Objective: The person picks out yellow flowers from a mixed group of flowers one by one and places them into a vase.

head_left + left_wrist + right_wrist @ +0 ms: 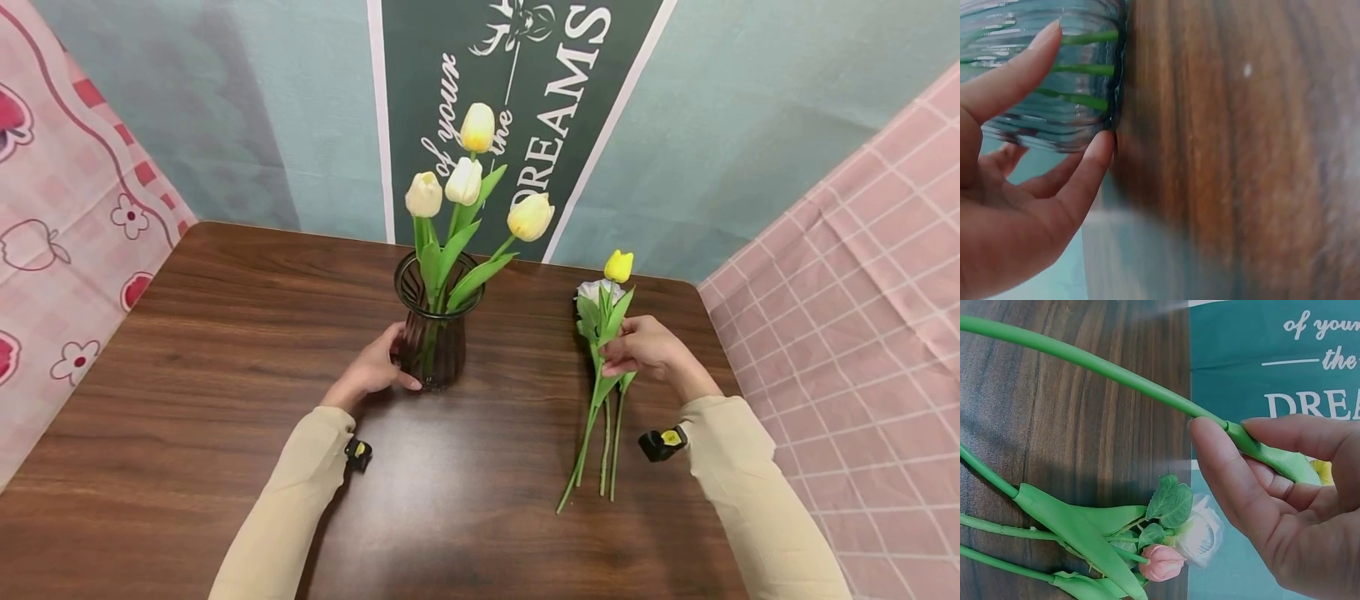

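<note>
A dark wooden table (225, 333) stands against a teal backdrop (300, 108) hung with a green pennant (525, 75) lettered "DREAMS", flanked by pink patterned cloths at left (67, 225) and right (862, 292).

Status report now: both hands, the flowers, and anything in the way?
Left hand holds the vase upright. Right hand pinches the yellow tulip by its stem, lifted off the table. Other loose stems lie below. Nothing blocks the vase mouth.
</note>
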`<state>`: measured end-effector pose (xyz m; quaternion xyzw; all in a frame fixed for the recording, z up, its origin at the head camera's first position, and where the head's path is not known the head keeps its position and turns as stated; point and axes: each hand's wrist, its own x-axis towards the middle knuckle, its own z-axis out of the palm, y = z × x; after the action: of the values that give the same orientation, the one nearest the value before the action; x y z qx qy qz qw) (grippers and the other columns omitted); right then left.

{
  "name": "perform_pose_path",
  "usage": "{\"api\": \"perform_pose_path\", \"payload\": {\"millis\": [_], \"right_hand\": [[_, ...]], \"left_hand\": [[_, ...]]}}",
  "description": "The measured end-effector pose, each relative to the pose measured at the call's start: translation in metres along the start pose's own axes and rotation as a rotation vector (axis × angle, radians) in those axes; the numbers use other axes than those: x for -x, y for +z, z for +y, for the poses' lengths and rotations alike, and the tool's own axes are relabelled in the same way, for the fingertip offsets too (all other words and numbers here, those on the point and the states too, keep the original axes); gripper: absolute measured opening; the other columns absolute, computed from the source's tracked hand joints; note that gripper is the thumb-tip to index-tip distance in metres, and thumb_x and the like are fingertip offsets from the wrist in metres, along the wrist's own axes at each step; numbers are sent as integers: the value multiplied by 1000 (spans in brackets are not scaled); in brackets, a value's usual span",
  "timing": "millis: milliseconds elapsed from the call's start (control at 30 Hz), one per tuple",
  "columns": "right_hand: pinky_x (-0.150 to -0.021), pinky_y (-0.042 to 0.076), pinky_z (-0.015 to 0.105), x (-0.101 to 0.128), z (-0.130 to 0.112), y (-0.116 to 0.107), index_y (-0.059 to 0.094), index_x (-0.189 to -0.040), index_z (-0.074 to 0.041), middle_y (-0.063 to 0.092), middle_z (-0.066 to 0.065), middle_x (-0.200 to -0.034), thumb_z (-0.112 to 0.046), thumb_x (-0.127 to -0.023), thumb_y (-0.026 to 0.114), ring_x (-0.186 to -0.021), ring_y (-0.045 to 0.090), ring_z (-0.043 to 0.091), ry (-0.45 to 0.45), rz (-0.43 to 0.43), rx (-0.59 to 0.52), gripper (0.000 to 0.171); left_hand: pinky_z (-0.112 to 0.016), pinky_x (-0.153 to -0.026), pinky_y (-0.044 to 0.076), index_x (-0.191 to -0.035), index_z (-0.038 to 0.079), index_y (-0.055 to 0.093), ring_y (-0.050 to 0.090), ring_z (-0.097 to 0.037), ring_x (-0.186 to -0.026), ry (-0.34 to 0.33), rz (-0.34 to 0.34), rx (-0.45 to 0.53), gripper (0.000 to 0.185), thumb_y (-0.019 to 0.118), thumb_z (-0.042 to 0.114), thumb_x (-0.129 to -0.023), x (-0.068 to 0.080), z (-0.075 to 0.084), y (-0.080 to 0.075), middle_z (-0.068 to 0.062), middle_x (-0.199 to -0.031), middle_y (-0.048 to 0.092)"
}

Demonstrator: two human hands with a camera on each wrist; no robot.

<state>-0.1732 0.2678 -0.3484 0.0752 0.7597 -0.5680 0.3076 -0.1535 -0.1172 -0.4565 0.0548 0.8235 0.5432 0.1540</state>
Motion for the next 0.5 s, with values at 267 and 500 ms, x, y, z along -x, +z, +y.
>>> {"api": "perform_pose_path", "payload": {"millis": [267,500], "right_hand": [[-69,54,33,2,0,-1,39,-99,14,56,15,-80,12,-85,46,-65,65,19,-12,5,-4,16],[-69,54,32,1,2,-4,39,-99,15,57,16,-82,13,-84,45,-64,65,19,-17,15,-7,17]], "left_hand": [[-44,-91,39,-133,1,34,50,-34,-106,5,109,-12,93,84,-3,-54,5,1,10,-20,-122,50],[-44,-90,40,-131,-1,34,50,-34,-103,11,155,-65,95,87,3,-52,5,1,12,-20,-119,51]]}}
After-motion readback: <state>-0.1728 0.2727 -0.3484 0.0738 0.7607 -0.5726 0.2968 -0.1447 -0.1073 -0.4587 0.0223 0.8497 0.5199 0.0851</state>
